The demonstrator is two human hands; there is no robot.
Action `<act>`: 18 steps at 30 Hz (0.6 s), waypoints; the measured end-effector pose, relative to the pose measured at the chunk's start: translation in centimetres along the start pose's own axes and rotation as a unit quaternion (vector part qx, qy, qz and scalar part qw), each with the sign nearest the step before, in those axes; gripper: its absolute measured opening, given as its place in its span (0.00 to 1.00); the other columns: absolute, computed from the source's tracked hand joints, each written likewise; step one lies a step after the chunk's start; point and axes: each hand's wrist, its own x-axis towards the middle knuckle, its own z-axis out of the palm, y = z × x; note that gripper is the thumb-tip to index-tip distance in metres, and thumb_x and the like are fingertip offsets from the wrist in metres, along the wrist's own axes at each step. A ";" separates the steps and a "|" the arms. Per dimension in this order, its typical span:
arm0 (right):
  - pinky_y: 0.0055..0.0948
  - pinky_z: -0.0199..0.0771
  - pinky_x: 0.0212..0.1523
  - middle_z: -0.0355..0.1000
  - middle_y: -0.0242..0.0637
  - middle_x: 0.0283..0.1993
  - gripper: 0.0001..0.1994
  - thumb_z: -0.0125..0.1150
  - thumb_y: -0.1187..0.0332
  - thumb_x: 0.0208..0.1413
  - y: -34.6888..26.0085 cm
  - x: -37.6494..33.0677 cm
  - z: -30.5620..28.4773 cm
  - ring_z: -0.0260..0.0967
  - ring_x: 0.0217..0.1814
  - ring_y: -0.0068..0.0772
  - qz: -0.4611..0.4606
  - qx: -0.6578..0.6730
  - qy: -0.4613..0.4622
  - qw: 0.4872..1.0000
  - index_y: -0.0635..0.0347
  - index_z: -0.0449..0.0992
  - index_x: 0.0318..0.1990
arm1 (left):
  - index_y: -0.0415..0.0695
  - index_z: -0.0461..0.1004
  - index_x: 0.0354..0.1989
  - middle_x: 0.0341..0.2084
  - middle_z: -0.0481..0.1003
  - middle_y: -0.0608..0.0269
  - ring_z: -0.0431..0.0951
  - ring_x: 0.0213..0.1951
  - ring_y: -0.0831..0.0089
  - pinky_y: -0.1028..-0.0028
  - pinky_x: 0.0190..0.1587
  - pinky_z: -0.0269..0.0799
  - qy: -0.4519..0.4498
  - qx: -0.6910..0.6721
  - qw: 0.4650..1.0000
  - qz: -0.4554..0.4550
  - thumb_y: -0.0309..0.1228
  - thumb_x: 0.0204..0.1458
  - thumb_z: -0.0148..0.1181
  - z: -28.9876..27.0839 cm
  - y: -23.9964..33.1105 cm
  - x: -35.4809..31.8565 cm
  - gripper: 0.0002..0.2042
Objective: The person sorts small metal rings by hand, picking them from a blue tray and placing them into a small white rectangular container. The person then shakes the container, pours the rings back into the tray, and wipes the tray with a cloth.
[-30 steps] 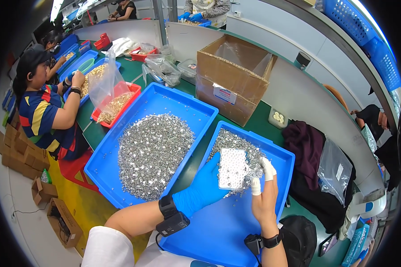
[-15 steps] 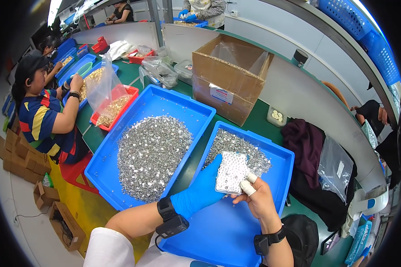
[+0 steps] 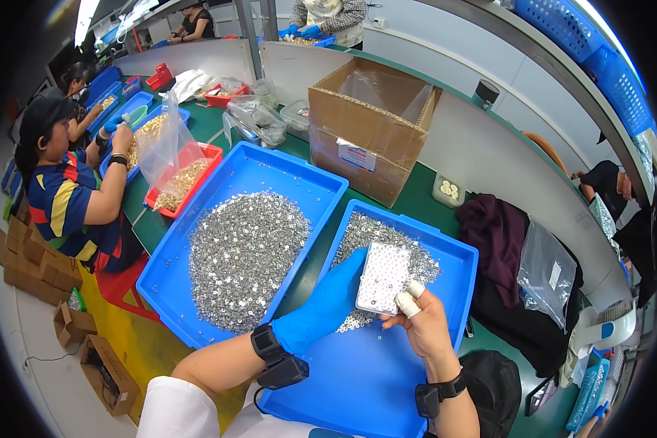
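My left hand (image 3: 325, 299), in a blue glove, grips the left side of a flat, clear rectangular plate (image 3: 384, 277) covered with rows of small, shiny ring-shaped parts. At the plate's lower right corner is my right hand (image 3: 425, 321), bare but for white finger cots on two fingertips. Those fingers are curled against the corner, with the thumb below it. The plate is tilted above a blue tray (image 3: 365, 387), where loose silver ring-shaped parts (image 3: 372, 228) lie heaped at the far end. Some of them show just below the plate.
Left of it stands a larger blue tray (image 3: 277, 157) with a big heap of silver parts (image 3: 248, 255). Behind are a cardboard box (image 3: 369, 131) and a small clear tub (image 3: 447, 191). Dark cloth (image 3: 493, 233) lies to the right. A co-worker (image 3: 66, 182) sits at left beside a red bin (image 3: 190, 182).
The plate has risen slightly and tilted. More loose parts now show in the tray below it. My right fingers have shifted to the plate's corner. The whole view has shifted slightly.
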 end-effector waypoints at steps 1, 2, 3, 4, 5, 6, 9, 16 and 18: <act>0.23 0.76 0.29 0.71 0.41 0.37 0.13 0.46 0.73 0.56 0.1 0.0 -0.1 0.71 0.32 0.27 0.003 -0.007 -0.004 1.000 0.69 0.65 0.48 | 0.41 0.56 0.57 0.50 0.66 0.58 0.68 0.50 0.66 0.72 0.52 0.64 -0.042 -0.080 0.994 -0.058 0.45 0.59 0.34 0.2 0.1 -0.1 0.24; 0.23 0.76 0.29 0.71 0.41 0.37 0.13 0.46 0.72 0.56 0.2 0.1 0.0 0.71 0.32 0.28 0.007 -0.015 -0.010 1.000 0.69 0.65 0.48 | 0.41 0.56 0.57 0.50 0.66 0.58 0.68 0.50 0.66 0.72 0.52 0.64 -0.042 -0.081 0.994 -0.058 0.45 0.59 0.34 -0.1 -0.1 -0.1 0.24; 0.23 0.76 0.29 0.71 0.41 0.37 0.13 0.46 0.72 0.56 0.3 0.1 0.2 0.71 0.32 0.28 0.007 -0.015 -0.010 1.000 0.69 0.65 0.48 | 0.41 0.56 0.57 0.50 0.66 0.58 0.68 0.50 0.66 0.71 0.52 0.64 -0.101 -0.147 0.981 -0.072 0.45 0.59 0.34 -0.8 -0.4 -0.1 0.24; 0.23 0.75 0.28 0.71 0.40 0.36 0.13 0.46 0.72 0.56 0.3 0.1 0.5 0.71 0.31 0.27 0.011 -0.028 -0.017 0.999 0.69 0.64 0.48 | 0.41 0.56 0.58 0.50 0.66 0.58 0.68 0.50 0.65 0.70 0.52 0.64 -0.158 -0.211 0.961 -0.084 0.45 0.59 0.34 -1.2 -0.5 -0.1 0.24; 0.22 0.74 0.27 0.71 0.40 0.36 0.13 0.45 0.72 0.57 0.3 0.1 0.8 0.71 0.30 0.27 0.015 -0.041 -0.024 0.999 0.69 0.64 0.48 | 0.42 0.56 0.58 0.50 0.66 0.58 0.68 0.51 0.65 0.69 0.52 0.64 -0.215 -0.274 0.932 -0.096 0.45 0.59 0.34 -1.5 -0.6 -0.1 0.24; 0.21 0.74 0.27 0.71 0.39 0.35 0.14 0.45 0.72 0.57 0.3 0.2 0.9 0.70 0.30 0.27 0.019 -0.054 -0.031 0.998 0.69 0.64 0.48 | 0.42 0.56 0.58 0.50 0.66 0.58 0.68 0.51 0.65 0.69 0.52 0.64 -0.214 -0.274 0.933 -0.096 0.45 0.59 0.34 -1.6 -0.8 -0.1 0.24; 0.27 0.73 0.35 0.69 0.43 0.40 0.17 0.45 0.69 0.58 0.9 -0.1 0.4 0.70 0.37 0.34 -0.059 -0.188 0.030 0.980 0.70 0.62 0.51 | 0.43 0.57 0.57 0.50 0.66 0.57 0.68 0.50 0.64 0.65 0.52 0.64 -0.025 -0.280 0.954 -0.101 0.46 0.59 0.33 0.4 0.3 -0.5 0.24; 0.46 0.51 0.57 0.52 0.56 0.59 0.31 0.47 0.55 0.55 0.2 -0.2 1.3 0.49 0.61 0.54 -0.339 -0.638 0.074 0.687 0.71 0.51 0.58 | 0.41 0.55 0.58 0.54 0.62 0.55 0.63 0.55 0.62 0.63 0.58 0.57 -0.050 -0.286 0.956 -0.050 0.46 0.58 0.36 0.2 1.0 -0.3 0.26; 0.52 0.38 0.62 0.41 0.57 0.64 0.37 0.46 0.48 0.53 0.6 -0.2 1.7 0.36 0.66 0.60 -0.321 -0.650 0.041 0.688 0.71 0.47 0.60 | 0.41 0.55 0.58 0.55 0.62 0.55 0.63 0.55 0.62 0.62 0.58 0.57 -0.069 -0.303 0.949 -0.051 0.46 0.58 0.36 0.3 1.0 -0.4 0.25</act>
